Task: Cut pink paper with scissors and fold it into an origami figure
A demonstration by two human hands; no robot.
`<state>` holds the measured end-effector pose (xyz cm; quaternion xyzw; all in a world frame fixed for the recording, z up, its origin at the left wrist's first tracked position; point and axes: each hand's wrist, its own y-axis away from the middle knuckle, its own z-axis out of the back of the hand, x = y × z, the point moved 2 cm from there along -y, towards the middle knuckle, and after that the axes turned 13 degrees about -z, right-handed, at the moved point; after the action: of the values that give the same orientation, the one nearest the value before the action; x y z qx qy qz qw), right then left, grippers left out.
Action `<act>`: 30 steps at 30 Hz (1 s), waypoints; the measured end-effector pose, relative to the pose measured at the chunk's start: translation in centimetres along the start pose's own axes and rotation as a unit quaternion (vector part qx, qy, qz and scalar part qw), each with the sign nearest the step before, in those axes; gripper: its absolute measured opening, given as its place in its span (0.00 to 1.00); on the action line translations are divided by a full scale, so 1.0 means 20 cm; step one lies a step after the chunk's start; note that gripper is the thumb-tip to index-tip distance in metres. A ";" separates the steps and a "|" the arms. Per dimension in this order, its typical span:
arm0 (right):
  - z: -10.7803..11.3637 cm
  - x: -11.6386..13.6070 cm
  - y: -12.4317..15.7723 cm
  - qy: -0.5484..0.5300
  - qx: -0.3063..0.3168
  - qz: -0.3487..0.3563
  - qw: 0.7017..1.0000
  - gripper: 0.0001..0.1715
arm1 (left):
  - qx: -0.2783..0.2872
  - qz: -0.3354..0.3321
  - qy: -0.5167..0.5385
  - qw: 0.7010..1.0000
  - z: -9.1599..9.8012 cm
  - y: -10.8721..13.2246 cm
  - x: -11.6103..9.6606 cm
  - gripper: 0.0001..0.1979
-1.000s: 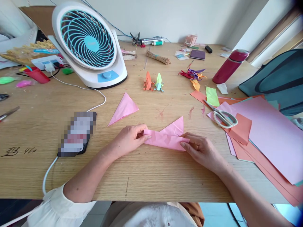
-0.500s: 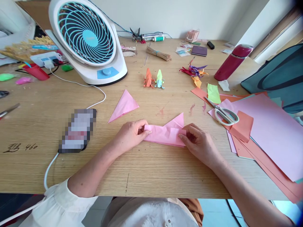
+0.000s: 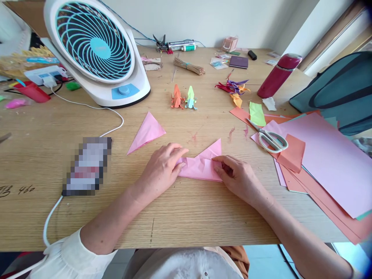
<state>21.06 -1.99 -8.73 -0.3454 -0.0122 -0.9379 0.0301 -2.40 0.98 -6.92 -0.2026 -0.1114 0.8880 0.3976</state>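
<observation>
Folded pink paper (image 3: 199,169) is lying near the front of the counter (image 3: 203,217), between both hands, its long strip running crosswise and one pointed flap sticking up behind, toward the right end. Right hand (image 3: 240,174) is pinching the right end, thumb in front, index finger along the top. Left hand (image 3: 161,168) is resting its thumb on the left end, fingers stretching out over the paper; from where I'm standing I can't tell if it's gripping. A pink triangle (image 3: 147,131) is lying just beyond the left hand, apart from it. Phone (image 3: 87,166), screen pixelated, is sitting farther left, with the fan (image 3: 99,46) standing behind. Two small paper figures, one orange (image 3: 176,97), one green and blue (image 3: 190,97), are standing past the work, side by side. Off right, scissors (image 3: 271,140) are lying on a spread of pink and orange sheets (image 3: 328,155), a yellow-green piece (image 3: 257,113) just beside them. Red flask (image 3: 279,77) is lying or leaning behind, can't tell which, near a teal bag (image 3: 343,89).
</observation>
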 end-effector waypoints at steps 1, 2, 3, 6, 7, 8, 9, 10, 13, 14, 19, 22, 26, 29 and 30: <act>0.00 0.00 0.00 0.000 0.002 0.003 1.000 0.11 | 0.000 -0.037 -0.025 0.999 0.01 -0.02 -0.02 0.14; 0.00 0.00 0.00 0.000 0.004 0.006 1.000 0.11 | 0.007 -0.076 -0.038 0.996 0.01 -0.05 -0.05 0.14; 0.00 0.00 0.00 0.000 0.005 0.008 1.000 0.11 | 0.024 -0.109 -0.038 0.993 0.01 -0.09 -0.07 0.15; -0.01 0.00 0.00 -0.002 0.004 0.016 1.000 0.11 | 0.109 -0.191 0.023 0.975 -0.04 -0.19 -0.11 0.17; -0.01 0.00 0.00 -0.002 0.004 0.019 1.000 0.11 | 0.134 -0.204 0.041 0.969 -0.06 -0.22 -0.12 0.17; -0.01 0.00 0.00 -0.003 0.003 0.022 1.000 0.11 | 0.152 -0.210 0.057 0.964 -0.08 -0.24 -0.12 0.17; -0.01 -0.01 0.00 -0.005 0.001 0.026 1.000 0.10 | 0.161 -0.207 0.065 0.963 -0.10 -0.26 -0.12 0.17; -0.01 -0.01 0.01 -0.006 0.000 0.031 0.999 0.10 | 0.164 -0.202 0.069 0.963 -0.12 -0.27 -0.12 0.17; 0.00 -0.02 0.01 -0.003 -0.007 0.042 0.999 0.11 | 0.161 -0.185 0.069 0.967 -0.15 -0.28 -0.11 0.19; 0.00 -0.02 0.02 0.000 -0.011 0.042 0.999 0.11 | 0.160 -0.185 0.068 0.967 -0.15 -0.28 -0.11 0.20; 0.01 -0.04 0.01 -0.003 -0.029 0.035 0.999 0.13 | 0.153 -0.188 0.059 0.968 -0.15 -0.26 -0.10 0.19; 0.02 -0.04 0.00 -0.006 -0.029 0.039 0.999 0.13 | 0.147 -0.188 0.061 0.969 -0.15 -0.27 -0.09 0.17; 0.02 -0.04 0.00 -0.016 -0.025 0.033 0.999 0.10 | 0.139 -0.179 0.066 0.972 -0.16 -0.28 -0.08 0.16; 0.03 -0.04 -0.01 -0.018 -0.036 0.025 0.999 0.09 | 0.139 -0.178 0.067 0.972 -0.17 -0.28 -0.08 0.17; 0.03 -0.04 -0.01 -0.018 -0.040 0.020 0.999 0.09 | 0.138 -0.178 0.067 0.972 -0.17 -0.29 -0.07 0.16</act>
<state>22.16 -1.78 -8.80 -0.3635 0.0317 -0.9304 0.0350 3.85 3.80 -7.58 -0.1813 0.0045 0.7941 0.5800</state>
